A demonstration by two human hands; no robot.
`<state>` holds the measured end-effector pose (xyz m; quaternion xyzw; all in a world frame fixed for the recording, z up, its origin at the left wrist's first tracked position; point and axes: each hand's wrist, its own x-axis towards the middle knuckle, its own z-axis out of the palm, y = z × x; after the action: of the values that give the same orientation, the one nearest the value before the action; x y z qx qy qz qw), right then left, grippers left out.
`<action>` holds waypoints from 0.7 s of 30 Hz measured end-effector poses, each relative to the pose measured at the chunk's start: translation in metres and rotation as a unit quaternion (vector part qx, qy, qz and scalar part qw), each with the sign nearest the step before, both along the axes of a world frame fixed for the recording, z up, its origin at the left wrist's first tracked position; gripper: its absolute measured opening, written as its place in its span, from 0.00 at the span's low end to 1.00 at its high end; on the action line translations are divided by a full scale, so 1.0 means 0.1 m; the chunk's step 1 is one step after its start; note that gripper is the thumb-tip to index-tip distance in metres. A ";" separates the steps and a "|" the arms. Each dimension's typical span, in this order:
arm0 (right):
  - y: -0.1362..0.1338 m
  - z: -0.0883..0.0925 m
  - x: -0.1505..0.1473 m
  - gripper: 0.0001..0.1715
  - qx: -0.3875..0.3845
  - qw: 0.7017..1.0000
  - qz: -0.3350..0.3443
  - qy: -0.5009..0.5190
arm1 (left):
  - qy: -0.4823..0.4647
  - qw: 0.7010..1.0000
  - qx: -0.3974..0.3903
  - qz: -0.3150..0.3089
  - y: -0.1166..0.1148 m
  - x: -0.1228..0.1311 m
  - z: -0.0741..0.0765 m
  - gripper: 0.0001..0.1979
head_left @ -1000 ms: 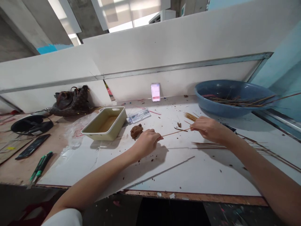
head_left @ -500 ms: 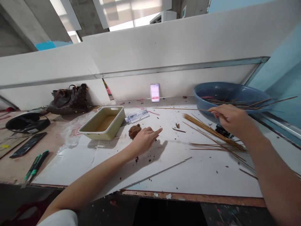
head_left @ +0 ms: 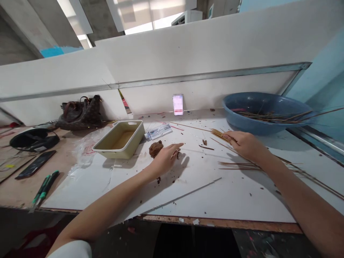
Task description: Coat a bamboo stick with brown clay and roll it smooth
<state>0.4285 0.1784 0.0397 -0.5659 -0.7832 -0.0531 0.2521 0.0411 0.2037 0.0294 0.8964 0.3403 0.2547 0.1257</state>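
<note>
Reaching over a white board (head_left: pixel 204 200) on the workbench, we have our right hand (head_left: pixel 243 145) pinched closed on a small bunch of thin wooden sticks (head_left: pixel 219 135), whose ends poke out past our fingertips toward a blue plastic basin (head_left: pixel 268 126). More sticks lie in that basin, and others lie loose on the board beneath and beyond our right wrist. Our left hand (head_left: pixel 166 160) is released, its fingers stretched out and gripping nothing, just beside a lump of brown clay (head_left: pixel 156 148), with crumbs scattered on the board around it. Left of the clay sits a cream rectangular tray (head_left: pixel 120 143), and a clear plastic packet (head_left: pixel 158 131) lies behind the lump. An upright phone (head_left: pixel 177 104) with a blurred screen stands against the back wall. Further left, on the bare wood, are a patterned handbag (head_left: pixel 80 116), black headphones (head_left: pixel 33 139), a smartphone (head_left: pixel 34 164) and green-handled tools (head_left: pixel 44 186)
</note>
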 end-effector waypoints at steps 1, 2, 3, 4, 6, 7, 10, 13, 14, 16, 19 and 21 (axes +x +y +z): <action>0.00 0.00 -0.02 0.25 -0.008 1.000 0.002 -0.001 | 0.001 1.000 0.000 -0.009 0.00 0.00 0.00 0.21; 0.00 -0.01 -0.03 0.25 -0.015 1.000 0.004 -0.002 | 0.006 1.000 0.004 -0.016 0.00 0.01 0.01 0.19; 0.00 -0.01 -0.04 0.25 -0.020 1.000 0.005 -0.001 | 0.014 1.000 0.009 -0.016 0.01 0.01 0.01 0.18; -0.01 -0.01 -0.06 0.25 -0.024 1.000 0.006 0.000 | 0.026 0.999 0.014 -0.013 0.01 0.01 0.01 0.17; -0.02 -0.01 -0.08 0.25 -0.031 0.999 0.010 0.000 | 0.062 0.998 0.016 0.000 0.03 0.00 -0.01 0.21; -0.02 0.00 -0.09 0.24 -0.032 0.999 0.012 0.001 | 0.082 0.997 0.011 0.004 0.05 -0.01 -0.03 0.24; -0.04 0.01 -0.14 0.23 -0.039 0.999 0.028 0.010 | 0.095 0.995 -0.009 -0.002 0.10 -0.03 -0.11 0.24; -0.05 0.00 -0.17 0.23 -0.049 0.997 0.051 0.014 | 0.039 0.999 -0.014 -0.018 0.16 -0.04 -0.18 0.17; -0.05 0.00 -0.17 0.23 -0.050 0.997 0.054 0.012 | 0.024 0.999 -0.015 -0.021 0.17 -0.04 -0.19 0.16; -0.05 -0.01 -0.18 0.23 -0.047 0.997 0.053 0.011 | 0.008 1.000 -0.015 -0.024 0.19 -0.04 -0.20 0.13; -0.04 -0.03 -0.19 0.22 -0.050 0.997 0.052 0.010 | -0.002 1.000 -0.013 -0.023 0.19 -0.03 -0.22 0.10; -0.04 -0.05 -0.19 0.22 -0.055 0.997 0.062 0.009 | -0.010 1.000 -0.012 -0.019 0.18 -0.02 -0.25 0.09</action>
<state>0.4092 0.1746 0.0349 -0.5299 -0.8162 0.0107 0.2300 0.0395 0.2221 0.0045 0.8985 0.3254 0.2568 0.1442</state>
